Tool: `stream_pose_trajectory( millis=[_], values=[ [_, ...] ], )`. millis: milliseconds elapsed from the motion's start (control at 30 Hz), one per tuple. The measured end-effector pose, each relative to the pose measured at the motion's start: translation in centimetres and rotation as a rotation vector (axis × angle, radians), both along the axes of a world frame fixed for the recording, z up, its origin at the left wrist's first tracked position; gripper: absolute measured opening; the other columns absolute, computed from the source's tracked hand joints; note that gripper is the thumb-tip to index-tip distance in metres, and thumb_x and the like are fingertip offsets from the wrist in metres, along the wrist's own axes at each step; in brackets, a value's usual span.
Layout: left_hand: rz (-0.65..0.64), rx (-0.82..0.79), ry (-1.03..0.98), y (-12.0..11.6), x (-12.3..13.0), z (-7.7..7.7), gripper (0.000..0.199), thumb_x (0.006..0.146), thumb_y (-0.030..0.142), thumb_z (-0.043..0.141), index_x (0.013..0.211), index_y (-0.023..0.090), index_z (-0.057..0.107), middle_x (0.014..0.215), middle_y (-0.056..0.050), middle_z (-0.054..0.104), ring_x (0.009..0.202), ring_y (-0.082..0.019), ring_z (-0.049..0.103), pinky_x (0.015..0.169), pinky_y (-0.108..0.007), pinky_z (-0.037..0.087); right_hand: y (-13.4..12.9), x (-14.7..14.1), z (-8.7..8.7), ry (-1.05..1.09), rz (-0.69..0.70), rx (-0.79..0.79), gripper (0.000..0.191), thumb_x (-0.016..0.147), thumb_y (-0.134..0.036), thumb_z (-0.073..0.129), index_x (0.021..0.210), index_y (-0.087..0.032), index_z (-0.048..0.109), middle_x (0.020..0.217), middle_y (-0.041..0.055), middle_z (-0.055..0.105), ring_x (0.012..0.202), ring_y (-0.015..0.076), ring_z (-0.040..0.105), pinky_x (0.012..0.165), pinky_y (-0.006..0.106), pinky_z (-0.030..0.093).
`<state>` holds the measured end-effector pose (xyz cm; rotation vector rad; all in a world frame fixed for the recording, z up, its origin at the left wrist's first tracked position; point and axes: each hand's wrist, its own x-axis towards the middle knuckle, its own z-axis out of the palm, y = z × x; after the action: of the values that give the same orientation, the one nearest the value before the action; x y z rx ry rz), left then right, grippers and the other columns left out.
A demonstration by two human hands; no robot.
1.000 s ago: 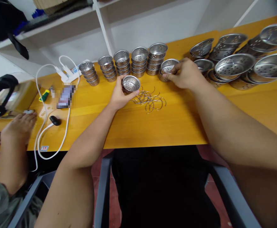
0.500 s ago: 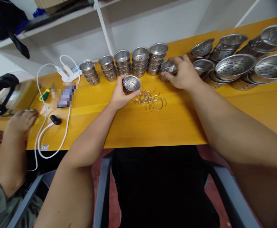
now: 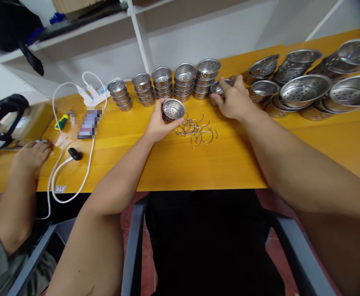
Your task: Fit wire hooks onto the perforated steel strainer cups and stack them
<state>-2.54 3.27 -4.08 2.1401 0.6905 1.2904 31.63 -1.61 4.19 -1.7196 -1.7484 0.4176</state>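
My left hand point(image 3: 158, 126) grips a small perforated metal cup point(image 3: 174, 110) by its sides, thumb at the front and fingers behind. The cup's mouth faces up towards me. Beside it on the table lies a loose heap of thin curved metal wires point(image 3: 198, 130). My right hand point(image 3: 234, 99) is closed over the rim of another perforated metal cup point(image 3: 216, 89), which stands at the right end of a row of stacked cups point(image 3: 185, 78). The hand hides part of that cup, so I cannot tell whether others sit beneath it.
Larger perforated metal bowls point(image 3: 306, 90) stand in stacks at the right. On the left are a phone point(image 3: 89, 124), a power strip point(image 3: 96, 96), white cables point(image 3: 53, 164) and a black plug-like piece point(image 3: 74, 154). A co-worker's hand point(image 3: 33, 156) rests at the far left.
My right hand has shifted slightly over the rim of its cup, with its fingers moved a little. The left hand keeps its hold. The whole view has moved slightly.
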Motion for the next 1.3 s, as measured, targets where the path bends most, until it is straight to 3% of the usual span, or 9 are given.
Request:
stream_pose_trajectory(
  millis=[167,333,467,567,633,800,1000,1167,1300],
  values=[
    [0.011,-0.020,-0.013,-0.2,0.1,0.1,0.109,0.098,0.094,0.099,0.174,0.037,0.047,0.157,-0.010,0.066,0.151,-0.037,0.075,0.139,-0.061,0.063,-0.5,0.4,0.4,-0.067,-0.039,0.052,0.087,0.109,-0.078,0.083,0.186,-0.048,0.058,0.203,0.0114,0.048,0.192,0.0560,0.036,0.158,0.087,0.025],
    [0.001,0.001,0.016,0.2,0.0,-0.2,0.108,0.103,0.087,0.100,0.182,0.039,0.044,0.165,-0.011,0.065,0.158,-0.037,0.072,0.144,-0.061,0.060,-3.0,-0.9,3.6,-0.103,-0.073,0.225,0.084,0.112,-0.078,0.077,0.190,-0.053,0.056,0.203,0.0085,0.049,0.192,0.0553,0.038,0.155,0.089,0.035],
    [0.027,0.045,0.012,0.5,-0.1,-0.4,0.108,0.101,0.088,0.101,0.183,0.040,0.050,0.172,-0.013,0.063,0.166,-0.040,0.069,0.144,-0.062,0.061,-5.1,-4.1,4.0,-0.062,0.275,0.243,0.083,0.111,-0.083,0.077,0.188,-0.055,0.061,0.195,0.0077,0.061,0.185,0.0562,0.049,0.151,0.088,0.045],
    [0.013,0.042,0.041,0.3,-0.1,-0.2,0.112,0.097,0.092,0.102,0.183,0.039,0.051,0.177,-0.014,0.063,0.169,-0.041,0.070,0.140,-0.057,0.066,-5.2,-6.5,2.1,0.019,0.572,0.289,0.098,0.108,-0.087,0.083,0.191,-0.039,0.062,0.187,0.0159,0.066,0.177,0.0569,0.059,0.150,0.085,0.050],
    [-0.010,0.028,0.065,0.0,0.0,0.0,0.116,0.096,0.092,0.102,0.185,0.038,0.048,0.179,-0.015,0.063,0.168,-0.041,0.072,0.137,-0.055,0.069,-4.8,-7.3,0.8,0.061,0.631,0.319,0.100,0.108,-0.085,0.086,0.191,-0.035,0.062,0.183,0.0182,0.068,0.173,0.0565,0.063,0.149,0.084,0.052],
    [-0.072,-0.003,0.104,-1.6,0.6,1.1,0.104,0.110,0.078,0.094,0.190,0.039,0.042,0.181,-0.015,0.064,0.162,-0.038,0.077,0.129,-0.053,0.075,-4.1,-7.1,-0.3,0.111,0.559,0.321,0.092,0.106,-0.074,0.095,0.186,-0.038,0.067,0.176,0.0177,0.070,0.171,0.0581,0.063,0.147,0.086,0.051],
    [0.035,-0.014,0.139,-3.8,1.3,2.7,0.096,0.114,0.046,0.095,0.194,0.044,0.042,0.181,-0.014,0.066,0.142,-0.031,0.085,0.111,-0.048,0.081,-3.0,-4.0,1.3,0.066,0.310,0.392,0.089,0.108,-0.066,0.092,0.188,-0.041,0.063,0.181,0.0169,0.066,0.175,0.0561,0.056,0.151,0.082,0.048],
    [0.074,-0.086,0.087,-2.9,0.6,2.0,0.083,0.108,0.039,0.096,0.181,0.038,0.057,0.181,-0.014,0.068,0.135,-0.026,0.081,0.102,-0.037,0.078,-1.5,0.8,2.6,0.012,-0.032,0.405,0.086,0.114,-0.049,0.082,0.189,-0.015,0.057,0.181,0.0305,0.060,0.175,0.0461,0.055,0.153,0.063,0.047],
    [0.053,-0.126,0.055,-2.5,0.3,1.6,0.073,0.108,0.039,0.094,0.174,0.037,0.062,0.180,-0.013,0.067,0.137,-0.026,0.079,0.102,-0.038,0.078,-0.7,1.8,2.3,-0.029,-0.107,0.261,0.086,0.113,-0.045,0.087,0.188,-0.012,0.059,0.183,0.0309,0.061,0.174,0.0434,0.058,0.149,0.057,0.049]
  ],
)
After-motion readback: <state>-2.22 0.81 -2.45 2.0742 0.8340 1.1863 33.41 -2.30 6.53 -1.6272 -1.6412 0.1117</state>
